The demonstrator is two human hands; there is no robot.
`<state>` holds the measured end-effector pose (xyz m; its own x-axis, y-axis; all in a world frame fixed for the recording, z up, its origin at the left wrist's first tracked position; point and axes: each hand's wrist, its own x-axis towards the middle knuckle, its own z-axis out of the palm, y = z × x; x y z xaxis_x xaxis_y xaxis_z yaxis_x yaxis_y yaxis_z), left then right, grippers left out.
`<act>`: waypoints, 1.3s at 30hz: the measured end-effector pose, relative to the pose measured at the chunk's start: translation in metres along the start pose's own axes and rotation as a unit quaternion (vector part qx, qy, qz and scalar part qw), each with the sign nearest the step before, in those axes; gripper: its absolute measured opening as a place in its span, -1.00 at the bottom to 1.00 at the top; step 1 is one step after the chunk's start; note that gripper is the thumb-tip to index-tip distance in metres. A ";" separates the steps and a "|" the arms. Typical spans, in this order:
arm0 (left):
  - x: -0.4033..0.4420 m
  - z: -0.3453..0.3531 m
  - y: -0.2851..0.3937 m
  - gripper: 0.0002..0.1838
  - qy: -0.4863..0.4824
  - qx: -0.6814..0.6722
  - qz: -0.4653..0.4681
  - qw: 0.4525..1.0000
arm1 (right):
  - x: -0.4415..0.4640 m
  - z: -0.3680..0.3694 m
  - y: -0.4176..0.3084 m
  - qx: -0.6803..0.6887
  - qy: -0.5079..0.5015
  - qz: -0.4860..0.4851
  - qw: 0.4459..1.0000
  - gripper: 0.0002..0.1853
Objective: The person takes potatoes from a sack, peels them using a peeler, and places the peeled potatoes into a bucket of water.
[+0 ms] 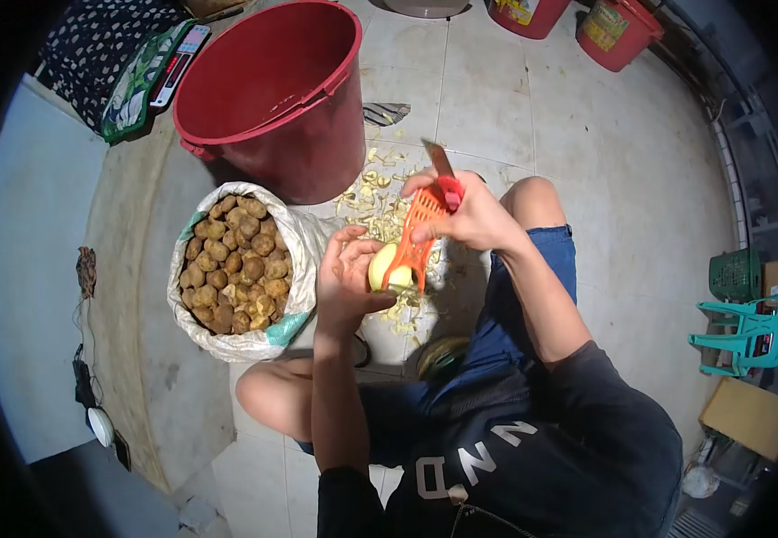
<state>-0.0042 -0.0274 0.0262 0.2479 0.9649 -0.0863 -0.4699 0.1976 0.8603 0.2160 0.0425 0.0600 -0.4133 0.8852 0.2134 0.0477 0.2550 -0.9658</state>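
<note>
My left hand [344, 273] is curled around a pale, peeled potato [387, 267]. In my right hand [480, 215] is an orange peeler [421, 220] with a slotted handle, its forked end against the potato's right side. A knife-like blade [440, 161] with a red part near its base sticks up past the same hand; how it is held is partly hidden. Yellowish peelings [376, 193] lie scattered on the floor beneath and beyond my hands. Left of my left hand stands an open white sack [306, 235] full of unpeeled brown potatoes [237, 264].
Behind the sack is a large red bucket [317, 152]. Smaller red buckets [618, 36] stand at the far right. A digital scale [180, 67] sits at the upper left. Green plastic stools [747, 332] and a cardboard box [747, 417] are along the right side. My bent legs flank the work area.
</note>
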 end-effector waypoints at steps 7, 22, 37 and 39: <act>0.000 -0.005 -0.001 0.06 -0.053 0.021 -0.009 0.998 | -0.004 -0.002 -0.011 -0.007 -0.030 0.021 0.999 -0.52; -0.002 -0.005 -0.001 -0.02 -0.077 -0.050 -0.001 0.996 | 0.003 -0.030 0.030 0.034 0.085 0.145 0.985 -0.52; 0.000 0.006 -0.019 -0.25 0.011 -0.292 0.064 0.954 | -0.003 0.017 -0.012 0.065 0.107 0.046 0.991 -0.53; 0.002 0.011 -0.024 -0.26 0.030 -0.272 0.099 0.957 | -0.002 0.020 -0.004 0.005 0.141 0.018 0.990 -0.53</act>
<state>0.0172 -0.0318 0.0110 0.0670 0.9977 0.0093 -0.8779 0.0545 0.4757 0.1983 0.0314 0.0606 -0.1411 0.9676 0.2093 0.0490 0.2179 -0.9747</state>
